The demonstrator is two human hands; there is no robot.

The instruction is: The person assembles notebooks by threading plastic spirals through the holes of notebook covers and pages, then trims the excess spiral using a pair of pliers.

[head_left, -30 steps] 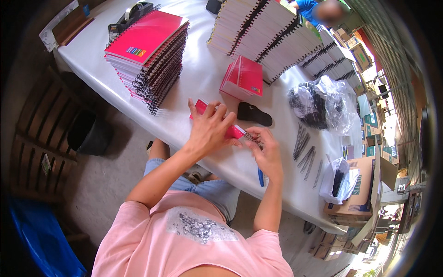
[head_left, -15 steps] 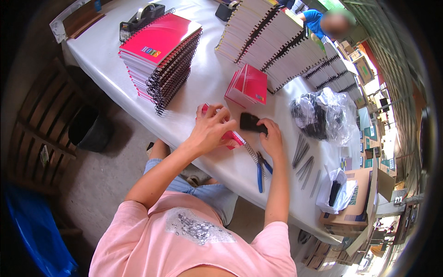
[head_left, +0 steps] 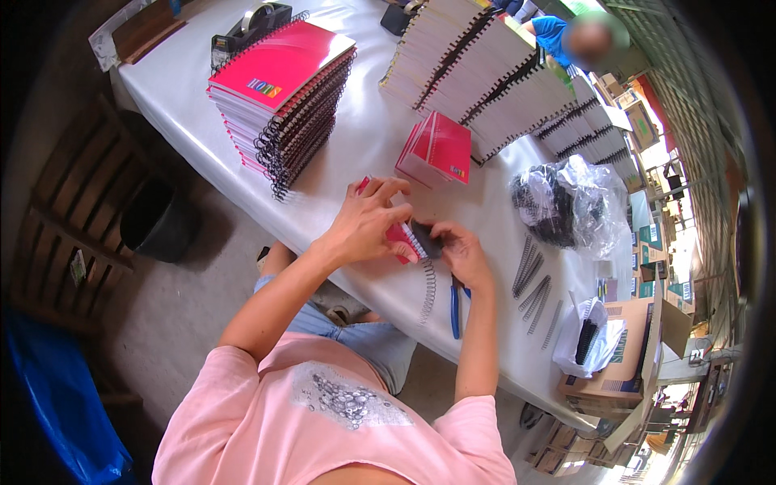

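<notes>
My left hand (head_left: pixel 365 225) is closed round a small red-covered notebook (head_left: pixel 396 232), tilted with its punched edge toward my right hand. A dark spiral coil (head_left: pixel 428 293) is partly in that edge, and its long free end hangs toward the table's near side. In the fingers of my right hand (head_left: pixel 466 252) is a flat black piece (head_left: pixel 425 236), its kind unclear, held against the notebook's bound edge. Blue-handled pliers (head_left: pixel 455 311) lie just below my right hand, partly covered by it. Beyond the hands stand small red notebooks (head_left: pixel 435 149).
A tall stack of red spiral notebooks (head_left: pixel 283 69) and a tape dispenser (head_left: pixel 250 28) are at far left. Thick bound stacks (head_left: pixel 485 73) line the back, near another person. Loose coils (head_left: pixel 529 279), a plastic bag (head_left: pixel 566 202) and a cardboard box (head_left: pixel 622 339) are at right.
My right hand has lifted the black piece off the table and moved it left against the notebook's edge. The coil's free end has swung left, away from the pliers.
</notes>
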